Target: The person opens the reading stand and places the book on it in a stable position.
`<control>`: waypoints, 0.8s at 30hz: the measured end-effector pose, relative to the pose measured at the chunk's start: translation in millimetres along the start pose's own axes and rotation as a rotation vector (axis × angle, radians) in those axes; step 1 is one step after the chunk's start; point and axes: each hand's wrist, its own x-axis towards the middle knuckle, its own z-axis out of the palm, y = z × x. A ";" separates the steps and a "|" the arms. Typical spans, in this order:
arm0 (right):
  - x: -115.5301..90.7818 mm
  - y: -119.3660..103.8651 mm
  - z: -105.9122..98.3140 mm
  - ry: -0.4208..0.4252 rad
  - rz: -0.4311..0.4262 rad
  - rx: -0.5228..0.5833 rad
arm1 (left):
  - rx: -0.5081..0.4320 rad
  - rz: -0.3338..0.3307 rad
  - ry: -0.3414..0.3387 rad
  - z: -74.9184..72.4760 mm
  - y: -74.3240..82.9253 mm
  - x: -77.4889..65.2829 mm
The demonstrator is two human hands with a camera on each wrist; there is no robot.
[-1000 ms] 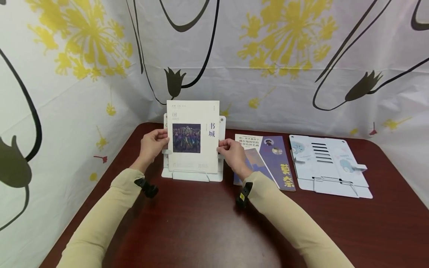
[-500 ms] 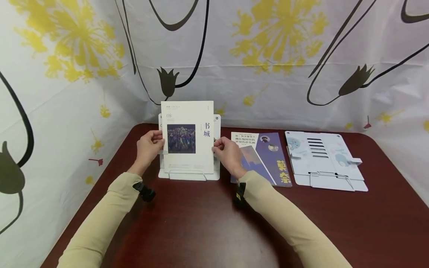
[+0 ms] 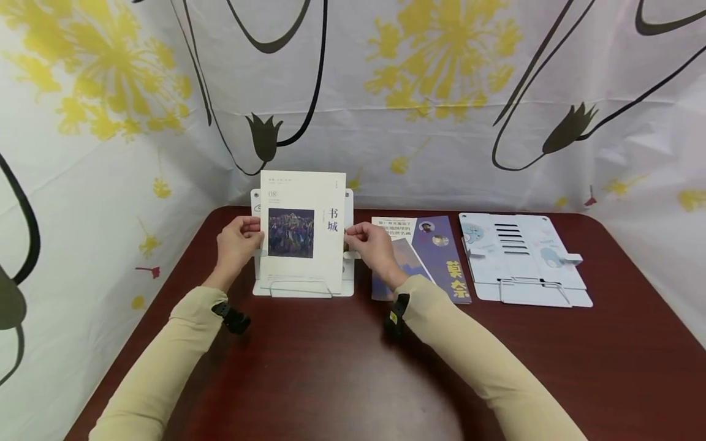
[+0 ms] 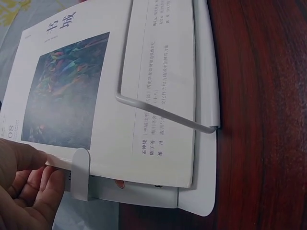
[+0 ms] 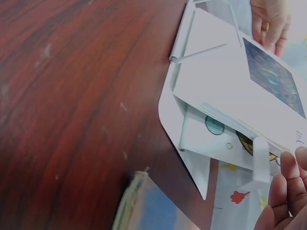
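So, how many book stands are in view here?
2. The left stand is behind the white book, which hides much of it; the right stand is on the table, just right of the purple book. No others show.

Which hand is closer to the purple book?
Right. The right hand holds the side of the white book nearest the purple book; the left hand holds the opposite side, farther away.
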 end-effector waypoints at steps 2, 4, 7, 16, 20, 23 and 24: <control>0.0 -1.2 -4.7 0.006 -0.005 0.023 | -0.006 0.013 0.028 0.4 1.1 -0.2; -0.3 -1.3 -10.9 0.018 -0.002 0.044 | -0.024 0.046 0.069 1.5 3.2 -0.4; -1.8 1.4 -24.2 0.034 0.012 0.110 | -0.085 0.106 0.136 5.2 10.8 -2.4; -13.9 23.6 -86.3 0.107 0.070 0.204 | -0.335 0.182 0.015 40.7 59.0 -25.4; -21.3 35.5 -111.1 0.147 0.101 0.191 | -0.487 0.150 -0.142 62.5 89.1 -46.7; -28.1 45.9 -129.1 0.165 0.118 0.190 | -0.552 0.127 -0.240 84.9 107.3 -61.0; -30.9 49.8 -135.5 0.172 0.121 0.186 | -0.568 0.118 -0.276 92.9 113.5 -66.0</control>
